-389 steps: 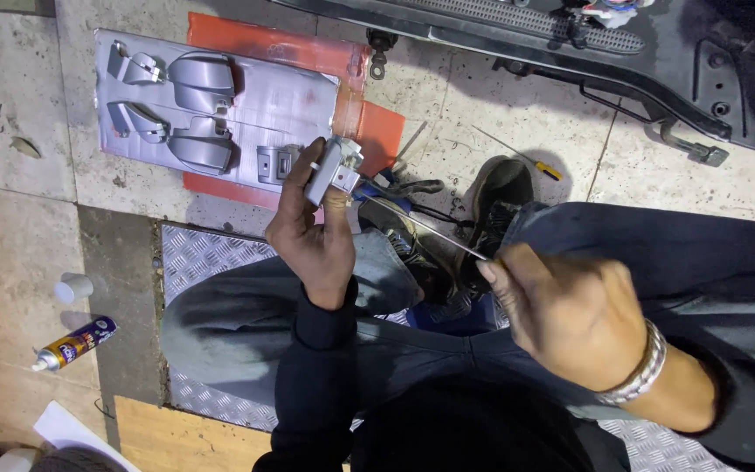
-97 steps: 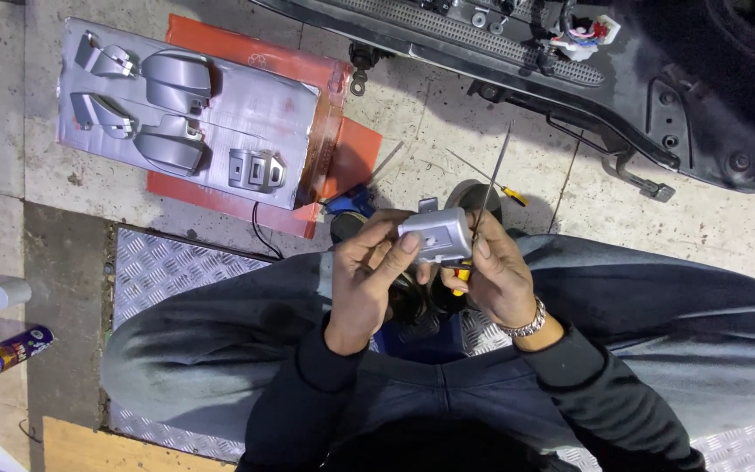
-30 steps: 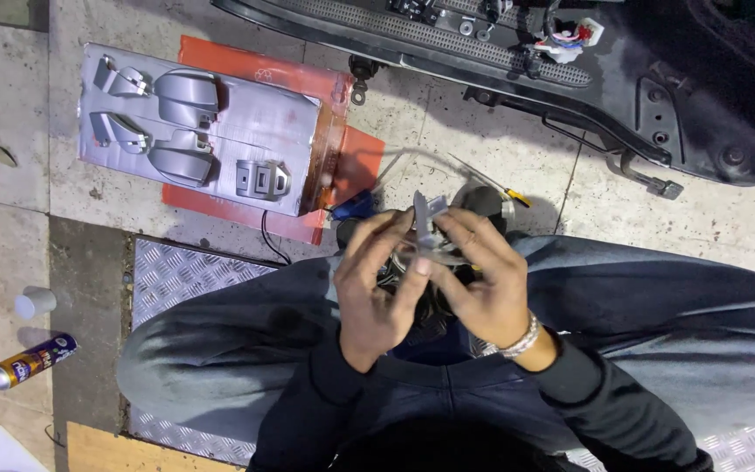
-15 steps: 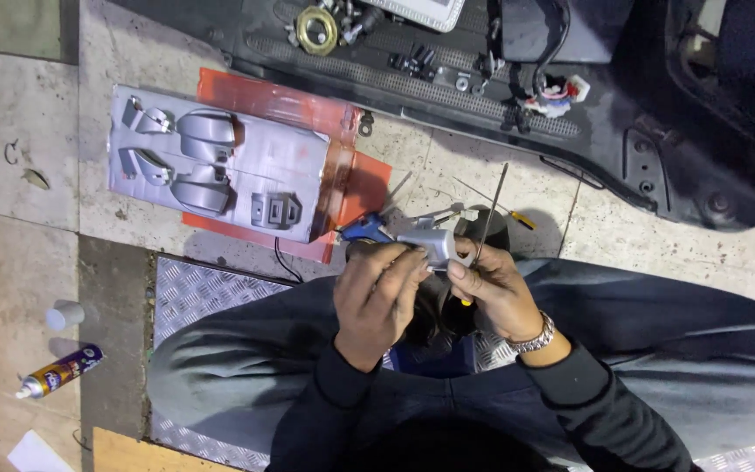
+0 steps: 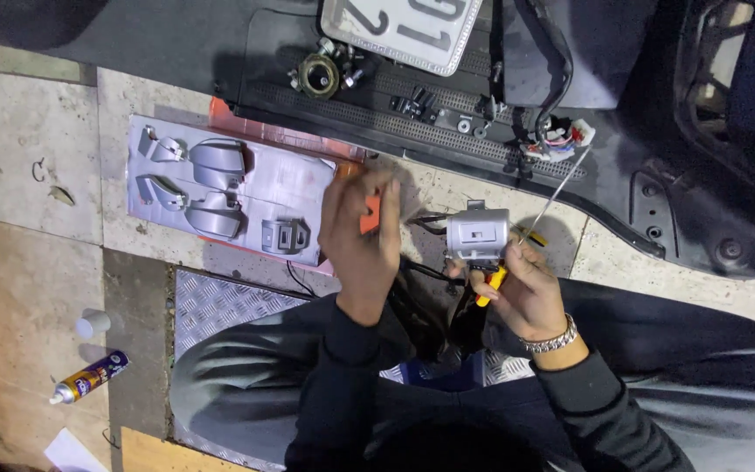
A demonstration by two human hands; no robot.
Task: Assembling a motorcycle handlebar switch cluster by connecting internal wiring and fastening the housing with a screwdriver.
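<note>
Nearest to me, my knees in dark trousers point(image 5: 246, 385) sat over a ribbed metal tread plate point(image 5: 220, 306) on the stone floor. Off to the left, near my leg, a small spray can point(image 5: 89, 378) lay on its side, with a little white cap point(image 5: 92, 324) standing just beyond it. My right hand point(image 5: 526, 293), a silver bracelet point(image 5: 552, 336) on the wrist, was closed around a yellow-handled screwdriver point(image 5: 517, 253) while its fingers pinched the underside of a grey switch housing point(image 5: 478, 234), which I held up just above my lap with black wires point(image 5: 425, 220) trailing from its left side. My left hand point(image 5: 362, 236) was stretched forward, fingers loosely together and empty, hovering over the right edge of a grey moulded tray point(image 5: 229, 197); whether it touched the tray I could not tell. That tray held 4 rounded grey covers and a small bracket, and rested on an orange sheet point(image 5: 369, 214). Farthest off lay a black vehicle body panel point(image 5: 640, 175) with a wiring connector point(image 5: 557, 140) and a white plate point(image 5: 404, 31).
</note>
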